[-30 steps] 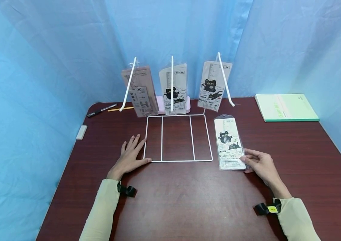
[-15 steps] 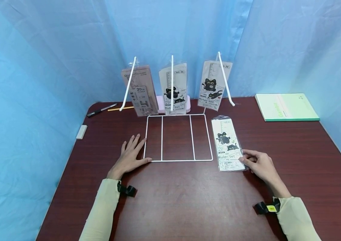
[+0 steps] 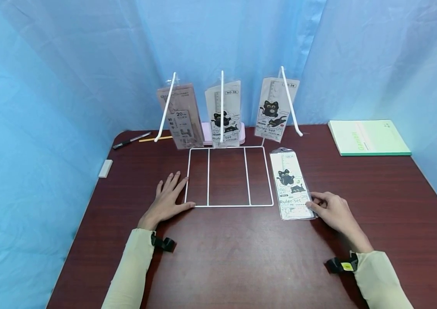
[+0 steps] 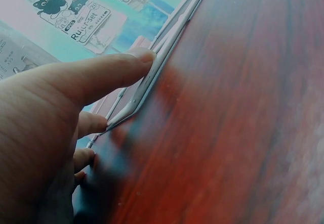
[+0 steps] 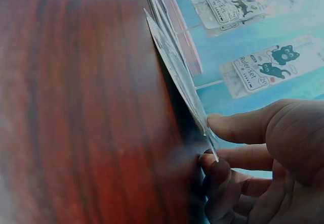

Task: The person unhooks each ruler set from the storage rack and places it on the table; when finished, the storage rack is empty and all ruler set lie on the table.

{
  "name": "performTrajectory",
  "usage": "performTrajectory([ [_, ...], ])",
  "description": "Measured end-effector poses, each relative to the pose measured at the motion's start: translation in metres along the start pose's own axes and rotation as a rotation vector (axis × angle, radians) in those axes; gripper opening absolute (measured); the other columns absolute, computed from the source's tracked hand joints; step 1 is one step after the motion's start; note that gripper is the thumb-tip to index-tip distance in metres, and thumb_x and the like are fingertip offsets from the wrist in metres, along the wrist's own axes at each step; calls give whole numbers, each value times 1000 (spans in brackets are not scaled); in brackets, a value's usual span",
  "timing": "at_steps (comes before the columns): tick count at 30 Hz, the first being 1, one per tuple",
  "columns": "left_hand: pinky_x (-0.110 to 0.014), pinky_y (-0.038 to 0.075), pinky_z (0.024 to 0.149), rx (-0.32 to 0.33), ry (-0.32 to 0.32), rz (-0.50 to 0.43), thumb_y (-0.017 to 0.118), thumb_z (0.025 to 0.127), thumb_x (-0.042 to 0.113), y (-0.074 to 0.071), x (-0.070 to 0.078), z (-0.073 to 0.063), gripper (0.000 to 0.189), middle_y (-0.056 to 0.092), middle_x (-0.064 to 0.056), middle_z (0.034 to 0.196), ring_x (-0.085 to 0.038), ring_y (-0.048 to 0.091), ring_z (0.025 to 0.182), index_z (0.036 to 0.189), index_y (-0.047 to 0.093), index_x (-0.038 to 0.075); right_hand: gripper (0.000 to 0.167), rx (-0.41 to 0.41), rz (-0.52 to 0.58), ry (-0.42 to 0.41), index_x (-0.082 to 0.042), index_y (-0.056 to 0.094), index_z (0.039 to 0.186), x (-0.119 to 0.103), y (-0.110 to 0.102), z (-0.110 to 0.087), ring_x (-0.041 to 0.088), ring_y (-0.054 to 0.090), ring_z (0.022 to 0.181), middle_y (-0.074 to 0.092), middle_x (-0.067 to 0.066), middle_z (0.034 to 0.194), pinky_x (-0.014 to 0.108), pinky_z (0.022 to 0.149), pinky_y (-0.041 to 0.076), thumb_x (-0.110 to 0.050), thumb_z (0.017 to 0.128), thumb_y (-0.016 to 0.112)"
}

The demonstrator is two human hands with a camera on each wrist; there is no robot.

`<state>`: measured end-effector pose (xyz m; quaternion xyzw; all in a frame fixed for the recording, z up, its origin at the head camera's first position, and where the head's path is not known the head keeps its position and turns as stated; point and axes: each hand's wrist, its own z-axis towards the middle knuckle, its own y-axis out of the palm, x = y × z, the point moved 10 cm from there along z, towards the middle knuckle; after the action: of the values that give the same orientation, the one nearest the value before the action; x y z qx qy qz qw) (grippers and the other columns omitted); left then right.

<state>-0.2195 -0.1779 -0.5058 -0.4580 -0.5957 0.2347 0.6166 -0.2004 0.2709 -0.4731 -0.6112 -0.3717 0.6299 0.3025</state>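
Observation:
My right hand (image 3: 332,212) pinches the lower right edge of a packaged ruler set (image 3: 291,184), thumb on top and fingers beneath. In the right wrist view this flat ruler set (image 5: 177,77) is seen edge-on, its near edge raised a little off the table. My left hand (image 3: 166,201) lies with fingers spread at the left front corner of a white wire rack (image 3: 234,206). Its thumb touches the rack's front wire (image 4: 157,64). From the rack's hooks hang a pink ruler pack (image 3: 181,116), a middle ruler set (image 3: 232,113) and a right ruler set (image 3: 274,109).
A pink flat object (image 3: 206,133) is partly hidden behind the rack. At back left lie a black pen (image 3: 131,140), a yellow pencil (image 3: 156,138) and a white eraser (image 3: 105,168). A green notebook (image 3: 369,137) lies at back right. Blue curtains (image 3: 218,38) surround the table.
The ruler set in my right hand has shifted slightly left, towards the rack, and its hold has settled. My left hand has stayed on the rack.

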Motion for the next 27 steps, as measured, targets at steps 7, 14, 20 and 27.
performTrajectory([
  [7,-64,-3,124,-4,-9,13,69,88,54,0,0,0,94,7,-14,171,-36,0,159,161,24,18,40,-25,-17,12,4,69,121,-1,-9,5,5,54,67,72,11,85,24,61,42,-27,95,68],
  [14,-64,-3,124,-4,-4,15,70,88,53,0,2,-1,94,7,-14,171,-37,0,159,161,24,17,39,30,-11,-16,3,69,121,-10,-26,18,17,68,77,76,18,94,30,69,48,-27,96,67],
  [20,-64,-3,124,0,-1,11,70,88,53,1,2,-1,94,7,-14,171,-37,0,159,161,24,17,41,84,44,-37,2,67,124,-22,-41,33,37,73,95,75,22,107,13,69,46,-29,97,66],
  [27,-64,-3,124,5,-4,15,70,88,53,0,1,0,93,8,-14,171,-37,1,159,161,24,17,54,107,201,25,-6,59,138,-32,-49,52,32,68,113,68,20,129,2,76,41,-41,97,64],
])
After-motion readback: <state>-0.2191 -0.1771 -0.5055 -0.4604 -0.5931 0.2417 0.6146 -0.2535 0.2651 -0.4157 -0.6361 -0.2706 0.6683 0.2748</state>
